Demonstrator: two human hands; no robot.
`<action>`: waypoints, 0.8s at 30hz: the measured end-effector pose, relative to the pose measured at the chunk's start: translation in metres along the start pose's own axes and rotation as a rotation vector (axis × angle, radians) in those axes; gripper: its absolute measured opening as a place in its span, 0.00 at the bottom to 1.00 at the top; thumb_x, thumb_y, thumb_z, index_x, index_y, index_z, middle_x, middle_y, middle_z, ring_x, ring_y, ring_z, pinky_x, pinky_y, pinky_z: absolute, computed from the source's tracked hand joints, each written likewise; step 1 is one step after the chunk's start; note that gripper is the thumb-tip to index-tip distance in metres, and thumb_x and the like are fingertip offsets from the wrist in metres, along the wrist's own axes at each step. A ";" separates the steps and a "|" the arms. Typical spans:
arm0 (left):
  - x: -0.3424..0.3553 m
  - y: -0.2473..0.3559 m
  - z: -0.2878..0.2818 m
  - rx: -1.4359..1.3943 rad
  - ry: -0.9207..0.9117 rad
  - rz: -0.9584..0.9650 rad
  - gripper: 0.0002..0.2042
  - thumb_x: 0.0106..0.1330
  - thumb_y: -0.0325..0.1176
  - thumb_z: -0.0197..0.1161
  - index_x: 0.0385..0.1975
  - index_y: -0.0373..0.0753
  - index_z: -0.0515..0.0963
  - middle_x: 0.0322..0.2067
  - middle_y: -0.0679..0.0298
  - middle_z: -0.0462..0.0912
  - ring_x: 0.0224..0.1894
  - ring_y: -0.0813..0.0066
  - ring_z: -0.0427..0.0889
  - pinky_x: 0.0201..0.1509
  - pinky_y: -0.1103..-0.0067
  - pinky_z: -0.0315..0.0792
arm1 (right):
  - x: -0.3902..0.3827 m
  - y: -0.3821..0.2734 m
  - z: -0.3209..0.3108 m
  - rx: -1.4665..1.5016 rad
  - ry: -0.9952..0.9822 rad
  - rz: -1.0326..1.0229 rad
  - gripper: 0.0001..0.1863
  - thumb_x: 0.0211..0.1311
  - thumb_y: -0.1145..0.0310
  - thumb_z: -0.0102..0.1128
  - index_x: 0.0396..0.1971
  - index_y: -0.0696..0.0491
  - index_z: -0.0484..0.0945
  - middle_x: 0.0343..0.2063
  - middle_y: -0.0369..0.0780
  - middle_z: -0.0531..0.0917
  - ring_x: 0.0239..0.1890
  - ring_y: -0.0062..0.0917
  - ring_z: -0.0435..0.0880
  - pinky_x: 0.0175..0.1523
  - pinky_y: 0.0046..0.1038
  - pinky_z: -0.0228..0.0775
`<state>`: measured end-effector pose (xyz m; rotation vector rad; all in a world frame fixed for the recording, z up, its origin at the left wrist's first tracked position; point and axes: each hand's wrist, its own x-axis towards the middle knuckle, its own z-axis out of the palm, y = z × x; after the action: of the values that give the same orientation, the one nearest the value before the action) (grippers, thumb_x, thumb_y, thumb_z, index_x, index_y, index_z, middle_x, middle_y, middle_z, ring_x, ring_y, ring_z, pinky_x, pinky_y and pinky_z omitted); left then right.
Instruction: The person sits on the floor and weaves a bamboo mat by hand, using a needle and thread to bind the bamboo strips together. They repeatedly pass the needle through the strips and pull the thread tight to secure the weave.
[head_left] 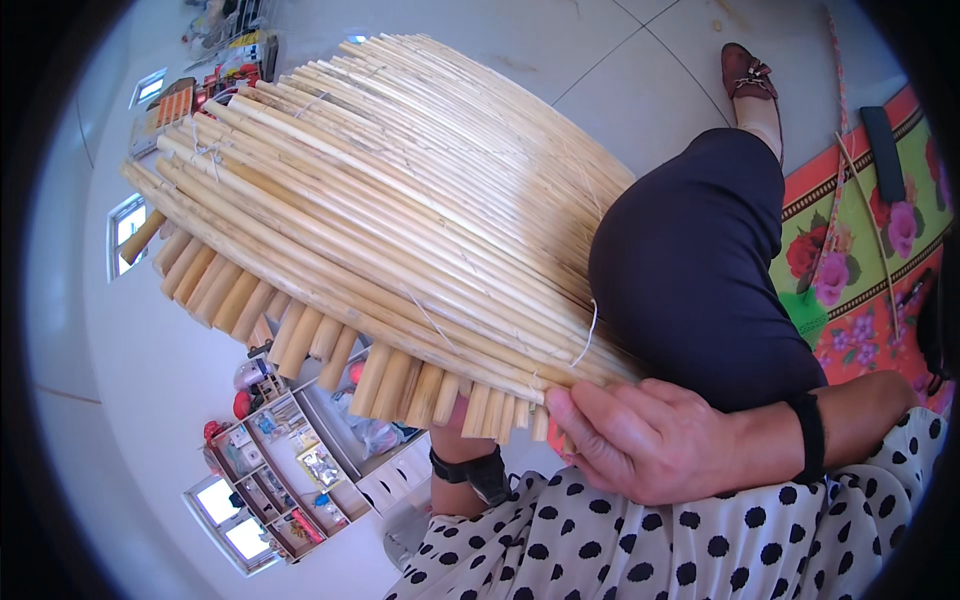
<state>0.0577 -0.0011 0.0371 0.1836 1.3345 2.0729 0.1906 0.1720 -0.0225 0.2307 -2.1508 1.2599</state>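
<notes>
A large mat of pale reeds (420,220), bound with white string, is tilted up in front of me. Ends of crosswise reeds (230,295) stick out in a row below its near edge. At the near right corner my right hand (645,440) is closed, thumb and fingers pinching the reed ends. Most of my left hand (450,445) is behind the mat's lower edge; its fingers are hidden, and only a little skin shows above a black wristband. A loop of white string (590,335) stands up near the right corner.
My bent knee in dark trousers (700,270) is against the mat's right side. Farther right lies a flowered cloth (850,260) with a dark bar (881,155) and a thin stick (870,220) on it. Shelves of small goods (290,470) stand at the lower left; tiled floor (600,60) lies beyond.
</notes>
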 end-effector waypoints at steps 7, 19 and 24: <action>-0.003 0.003 0.002 -0.025 -0.011 0.014 0.37 0.72 0.57 0.46 0.70 0.33 0.55 0.67 0.48 0.64 0.67 0.52 0.68 0.70 0.56 0.65 | 0.001 0.000 -0.002 -0.001 -0.018 0.000 0.24 0.56 0.67 0.65 0.51 0.66 0.78 0.39 0.42 0.78 0.28 0.20 0.79 0.28 0.20 0.66; -0.001 0.005 -0.011 0.226 -0.018 0.094 0.33 0.73 0.53 0.43 0.71 0.36 0.55 0.68 0.51 0.64 0.69 0.53 0.65 0.71 0.55 0.61 | 0.001 0.002 -0.011 0.152 -0.024 0.117 0.32 0.49 0.68 0.62 0.56 0.68 0.73 0.43 0.45 0.77 0.35 0.27 0.78 0.34 0.23 0.70; 0.002 -0.002 -0.015 -0.006 -0.151 0.057 0.27 0.73 0.45 0.45 0.66 0.36 0.58 0.61 0.54 0.66 0.62 0.56 0.65 0.66 0.58 0.59 | 0.012 0.003 -0.018 0.167 -0.038 0.130 0.36 0.48 0.63 0.68 0.57 0.66 0.71 0.43 0.46 0.77 0.34 0.31 0.79 0.36 0.25 0.74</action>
<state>0.0503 -0.0109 0.0284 0.3720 1.2451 2.0662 0.1879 0.1903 -0.0112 0.1877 -2.1229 1.5232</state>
